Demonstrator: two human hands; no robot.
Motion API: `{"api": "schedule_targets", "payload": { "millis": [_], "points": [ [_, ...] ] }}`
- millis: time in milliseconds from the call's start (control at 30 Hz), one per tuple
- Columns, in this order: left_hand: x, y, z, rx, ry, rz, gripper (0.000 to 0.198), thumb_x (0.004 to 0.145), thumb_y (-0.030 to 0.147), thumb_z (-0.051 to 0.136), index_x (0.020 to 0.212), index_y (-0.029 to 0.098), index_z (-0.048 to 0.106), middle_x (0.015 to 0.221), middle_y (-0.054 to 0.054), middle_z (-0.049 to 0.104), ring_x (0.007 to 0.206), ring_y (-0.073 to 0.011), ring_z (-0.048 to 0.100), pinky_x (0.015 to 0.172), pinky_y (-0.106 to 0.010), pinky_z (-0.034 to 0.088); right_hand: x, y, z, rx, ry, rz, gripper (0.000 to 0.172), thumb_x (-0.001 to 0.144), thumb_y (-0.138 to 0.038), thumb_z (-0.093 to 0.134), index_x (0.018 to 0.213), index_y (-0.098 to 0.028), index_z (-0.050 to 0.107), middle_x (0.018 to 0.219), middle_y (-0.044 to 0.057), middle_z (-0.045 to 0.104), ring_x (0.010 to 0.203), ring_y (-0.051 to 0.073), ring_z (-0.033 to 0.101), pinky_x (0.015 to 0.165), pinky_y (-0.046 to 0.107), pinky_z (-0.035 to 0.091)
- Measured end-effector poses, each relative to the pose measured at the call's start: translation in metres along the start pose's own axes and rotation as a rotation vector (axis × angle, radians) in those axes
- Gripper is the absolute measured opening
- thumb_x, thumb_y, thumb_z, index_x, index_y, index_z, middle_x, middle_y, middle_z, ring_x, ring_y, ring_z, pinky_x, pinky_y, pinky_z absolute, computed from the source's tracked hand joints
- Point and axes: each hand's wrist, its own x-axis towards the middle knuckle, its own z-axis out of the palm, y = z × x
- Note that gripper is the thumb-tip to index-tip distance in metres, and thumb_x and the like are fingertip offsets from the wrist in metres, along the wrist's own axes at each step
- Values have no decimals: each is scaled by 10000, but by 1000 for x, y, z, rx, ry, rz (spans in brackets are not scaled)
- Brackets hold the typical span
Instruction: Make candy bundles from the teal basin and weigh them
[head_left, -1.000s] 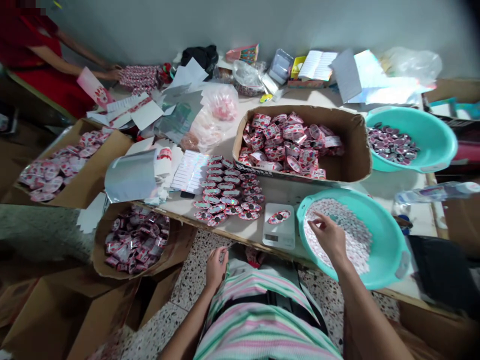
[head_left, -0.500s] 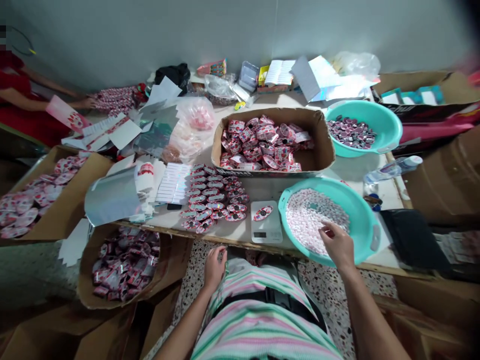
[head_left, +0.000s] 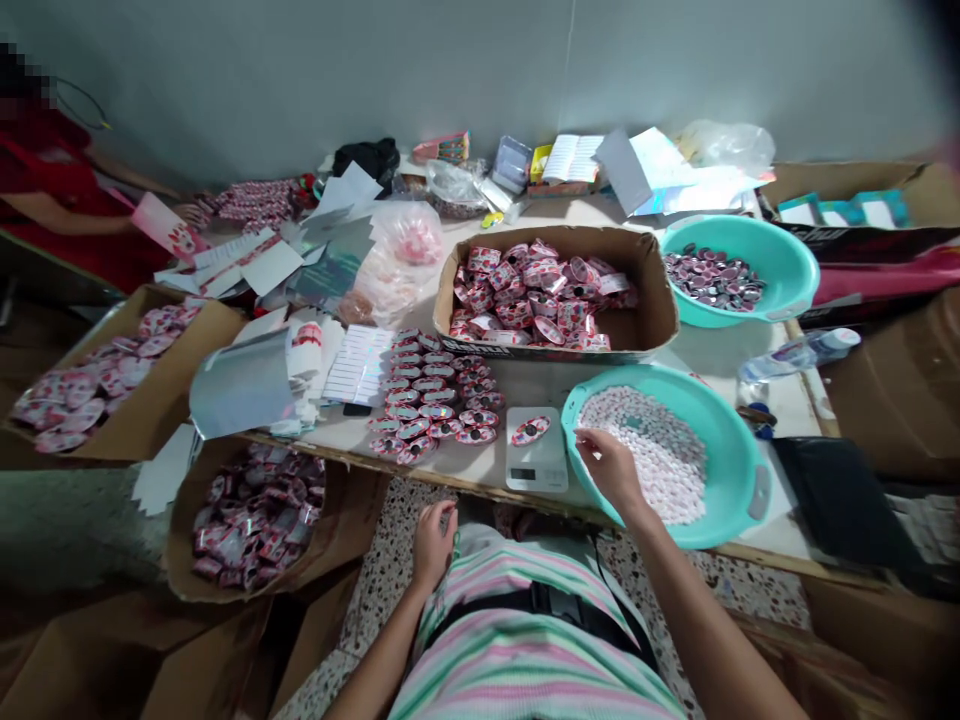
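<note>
My right hand [head_left: 611, 470] is over the left side of a turquoise basin [head_left: 739, 430], its thumb and fingers pinched together. Whatever is between the fingertips is too small to make out. Small pale pink and white pieces [head_left: 652, 440] cover much of the basin's bottom. Just left of it, a white digital scale [head_left: 536, 475] bears one oval, patterned pack [head_left: 531, 431]. My left hand [head_left: 435, 540] hangs by my lap below the table edge, fingers curled in with nothing visible in them. Rows of similar oval packs [head_left: 431, 395] stand left of the scale.
Behind the scale, an open cardboard box [head_left: 649, 285] holds patterned packs. A second turquoise basin [head_left: 787, 265] contains dark oval pieces. A clear bottle [head_left: 799, 355] lies at right. Boxes of packs [head_left: 255, 520] stand at lower left. A person in red [head_left: 67, 210] works at far left.
My right hand has moved left, from the middle of the pale pieces to the basin's left side near the scale. My left hand stays by my lap. The view has shifted slightly.
</note>
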Motion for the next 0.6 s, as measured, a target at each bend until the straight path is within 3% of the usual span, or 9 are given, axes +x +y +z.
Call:
{"api": "schedule_targets", "payload": {
  "millis": [367,600],
  "points": [
    [-37,-18,-7,-8,39,-153,198,854,345,475,908,224,622,857,-46,689,838,-203,638,786,-356,527,27,-26,29,-21,-105,-127,273,845,-334,450,933,-203,673,906,55,696,708,173,615,711,301,484],
    [-40,-19,-8,-5,40,-187,197,868,339,465,920,226,618,874,-43,679,861,-195,634,796,-341,525,38,-40,45,-40,-114,-123,297,854,-368,443,928,-209,683,897,57,702,740,186,623,733,313,485]
  ]
}}
